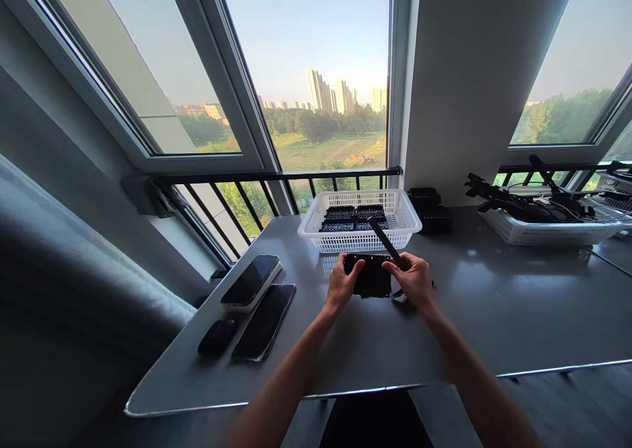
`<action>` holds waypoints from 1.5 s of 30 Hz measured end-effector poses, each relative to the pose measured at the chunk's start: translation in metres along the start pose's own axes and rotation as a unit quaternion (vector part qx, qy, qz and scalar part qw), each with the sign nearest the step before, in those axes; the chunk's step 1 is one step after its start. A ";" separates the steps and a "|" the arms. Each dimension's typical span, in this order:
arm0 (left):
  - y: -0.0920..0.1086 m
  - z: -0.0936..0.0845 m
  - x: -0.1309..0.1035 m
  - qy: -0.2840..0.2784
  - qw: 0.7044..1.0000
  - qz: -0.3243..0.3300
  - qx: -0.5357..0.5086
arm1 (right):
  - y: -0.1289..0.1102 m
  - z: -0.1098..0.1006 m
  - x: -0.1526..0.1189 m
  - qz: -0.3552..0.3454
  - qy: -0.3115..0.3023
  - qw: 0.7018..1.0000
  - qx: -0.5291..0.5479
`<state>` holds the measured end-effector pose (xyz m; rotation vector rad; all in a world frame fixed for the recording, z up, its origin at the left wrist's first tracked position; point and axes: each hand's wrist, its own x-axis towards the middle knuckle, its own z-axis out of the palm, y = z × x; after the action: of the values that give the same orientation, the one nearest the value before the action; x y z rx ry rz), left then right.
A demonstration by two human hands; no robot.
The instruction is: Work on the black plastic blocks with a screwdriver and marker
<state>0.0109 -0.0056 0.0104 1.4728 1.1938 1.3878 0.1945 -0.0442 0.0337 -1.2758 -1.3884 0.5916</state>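
Observation:
A thin black rectangular panel with small notches along its edges is held up over the table. My left hand is closed on its left side, thumb across the front. My right hand is closed round a long, flat black strip that points up and to the left. The right thumb also reaches the panel's right edge. Below that hand is a small shiny object, partly hidden. Just beyond the hands stands a white plastic basket with several black gridded pieces inside.
Two phones, one flat and one on a pale box, lie left beside a black mouse. Black stacked pieces stand right of the basket. Another white basket holds black gear and cables. Window railings border the table.

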 end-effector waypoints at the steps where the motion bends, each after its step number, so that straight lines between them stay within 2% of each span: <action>1: -0.002 0.001 0.001 -0.012 0.999 -0.006 -0.030 | 0.000 0.000 0.000 0.002 0.000 1.000 0.006; 4: -0.007 0.002 0.006 -0.023 0.992 -0.039 -0.117 | 0.001 -0.002 0.002 0.015 0.014 1.000 0.021; 8: -0.014 0.005 0.009 0.014 0.979 -0.078 -0.189 | 0.004 -0.002 0.003 0.028 -0.010 0.999 0.044; 11: -0.016 0.006 0.009 0.019 0.968 -0.099 -0.229 | 0.005 0.000 0.003 0.031 -0.031 0.996 0.075; 14: -0.013 0.005 0.007 0.015 0.966 -0.102 -0.235 | 0.007 0.000 0.004 0.042 -0.017 0.993 0.107; 16: -0.008 0.004 0.005 -0.012 0.971 -0.100 -0.219 | 0.008 -0.001 0.005 0.051 0.010 0.992 0.116; 20: 0.008 0.002 -0.002 -0.108 0.971 -0.108 -0.181 | 0.010 -0.003 0.007 0.048 0.052 0.991 0.117; 25: 0.017 0.005 -0.008 -0.164 0.963 -0.131 -0.168 | 0.006 0.000 0.005 0.020 0.030 0.993 0.114; 27: 0.017 0.006 -0.008 -0.149 0.968 -0.120 -0.161 | 0.005 0.001 0.003 0.006 0.029 0.995 0.096; 31: 0.017 0.005 -0.007 -0.074 0.985 -0.061 -0.140 | 0.004 0.002 0.003 0.004 0.017 0.998 0.053; 37: 0.020 0.005 -0.010 0.010 0.998 0.034 -0.056 | -0.003 0.003 -0.003 -0.018 -0.065 0.998 -0.012; 45: 0.019 0.006 -0.014 0.039 0.996 0.081 0.022 | -0.017 0.008 -0.014 -0.066 -0.113 0.984 -0.121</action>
<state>0.0198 -0.0238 0.0238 1.5873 1.1815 1.5495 0.1789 -0.0591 0.0413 -1.3243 -1.7626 0.4990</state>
